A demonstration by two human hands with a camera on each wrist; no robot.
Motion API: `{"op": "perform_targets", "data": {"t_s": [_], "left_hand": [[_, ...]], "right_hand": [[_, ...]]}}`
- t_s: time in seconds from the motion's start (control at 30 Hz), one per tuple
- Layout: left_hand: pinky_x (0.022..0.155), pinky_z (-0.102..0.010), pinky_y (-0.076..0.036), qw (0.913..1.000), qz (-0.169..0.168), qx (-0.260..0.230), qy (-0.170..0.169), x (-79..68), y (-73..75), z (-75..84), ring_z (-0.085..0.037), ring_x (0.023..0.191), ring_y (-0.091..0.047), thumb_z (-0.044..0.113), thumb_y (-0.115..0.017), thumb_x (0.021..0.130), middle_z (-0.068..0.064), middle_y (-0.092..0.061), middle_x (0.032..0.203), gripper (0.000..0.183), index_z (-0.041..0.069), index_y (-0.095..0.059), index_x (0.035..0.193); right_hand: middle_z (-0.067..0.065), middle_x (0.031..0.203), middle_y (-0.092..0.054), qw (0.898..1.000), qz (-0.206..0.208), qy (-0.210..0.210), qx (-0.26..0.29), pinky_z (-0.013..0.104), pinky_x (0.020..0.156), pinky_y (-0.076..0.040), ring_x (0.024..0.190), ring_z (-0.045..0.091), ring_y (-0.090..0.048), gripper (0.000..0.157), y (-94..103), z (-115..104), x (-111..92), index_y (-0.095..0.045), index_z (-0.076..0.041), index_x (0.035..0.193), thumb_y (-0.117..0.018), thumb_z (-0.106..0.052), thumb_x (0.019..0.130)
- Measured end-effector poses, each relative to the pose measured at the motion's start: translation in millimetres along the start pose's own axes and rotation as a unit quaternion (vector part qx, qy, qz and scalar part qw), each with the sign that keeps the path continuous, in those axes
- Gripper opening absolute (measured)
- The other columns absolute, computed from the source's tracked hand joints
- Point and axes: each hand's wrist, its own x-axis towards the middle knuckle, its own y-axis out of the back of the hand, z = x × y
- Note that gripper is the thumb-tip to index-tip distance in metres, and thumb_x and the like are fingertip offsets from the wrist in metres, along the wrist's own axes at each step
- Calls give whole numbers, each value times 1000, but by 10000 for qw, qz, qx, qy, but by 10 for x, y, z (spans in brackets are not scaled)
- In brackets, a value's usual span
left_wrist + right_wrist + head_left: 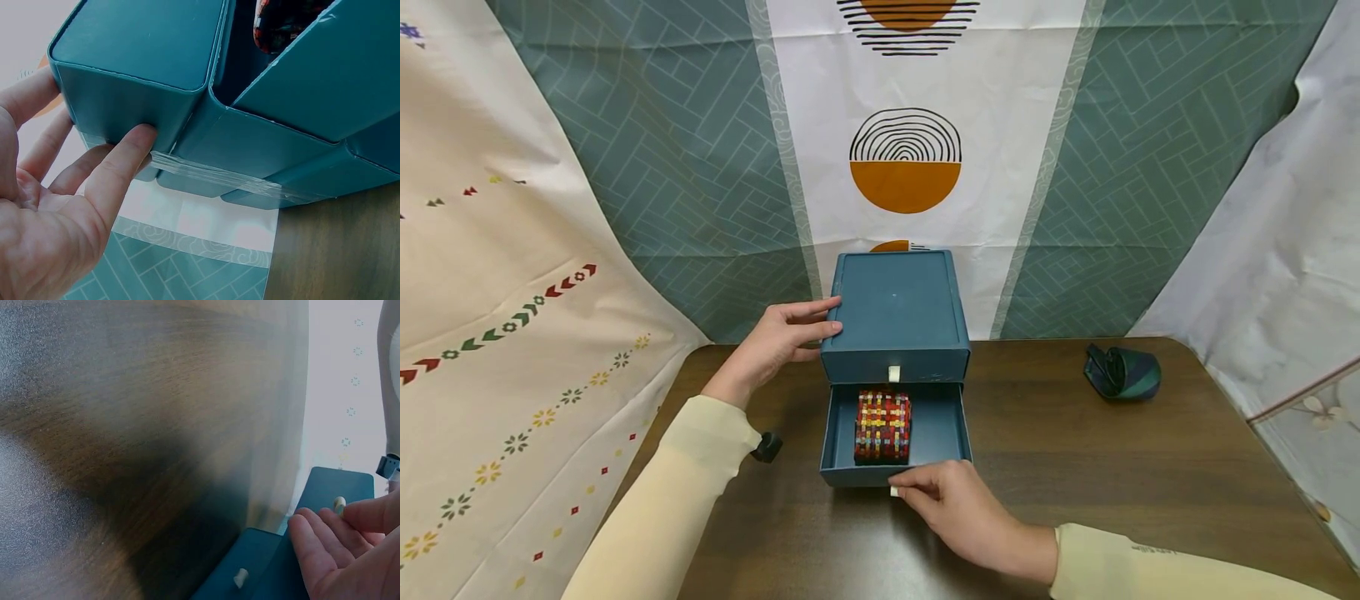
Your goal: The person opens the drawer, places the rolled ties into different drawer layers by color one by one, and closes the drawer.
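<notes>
A dark teal drawer unit stands against the back cloth. Its lower drawer is pulled out towards me, and a red and yellow woven-patterned item lies in the drawer's left part. My left hand touches the unit's left side with fingers extended; the left wrist view shows the fingertips against the teal wall. With thumb and fingers, my right hand pinches the small whitish drawer pull at the front of the open drawer.
A dark striped rolled necktie lies at the right on the brown wooden table. Patterned cloths hang behind and at both sides. Clear tape runs across the unit's side. Another whitish pull sits on the upper drawer.
</notes>
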Motion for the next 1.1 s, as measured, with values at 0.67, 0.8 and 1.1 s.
{"op": "perform_targets", "data": {"t_s": [0.67, 0.8, 1.1], "left_hand": [[97, -48, -47, 9999, 57, 80, -104, 47, 19, -85, -18, 123, -53, 41, -73, 79, 1, -45, 141, 55, 34, -55, 130], [97, -48, -47, 9999, 50, 84, -88, 53, 17, -92, -17, 123, -53, 41, -73, 79, 2, -45, 141, 54, 34, -55, 130], [97, -49, -46, 9999, 89, 102, -65, 54, 19, -88, -18, 123, -53, 41, -73, 78, 2, -45, 142, 55, 34, -55, 130]], "right_hand": [[-5, 103, -71, 9996, 258, 70, -57, 13, 64, -52, 90, -3, -63, 18, -4, -18, 33, -74, -21, 104, -65, -19, 88], [-5, 103, -71, 9996, 262, 58, -90, 13, 64, -52, 89, -4, -63, 18, -2, -9, 54, -74, -20, 104, -65, -19, 88], [-6, 102, -71, 9997, 229, -80, -45, 14, 66, -53, 88, -3, -64, 19, 21, -9, 94, -74, -19, 105, -66, -19, 87]]}}
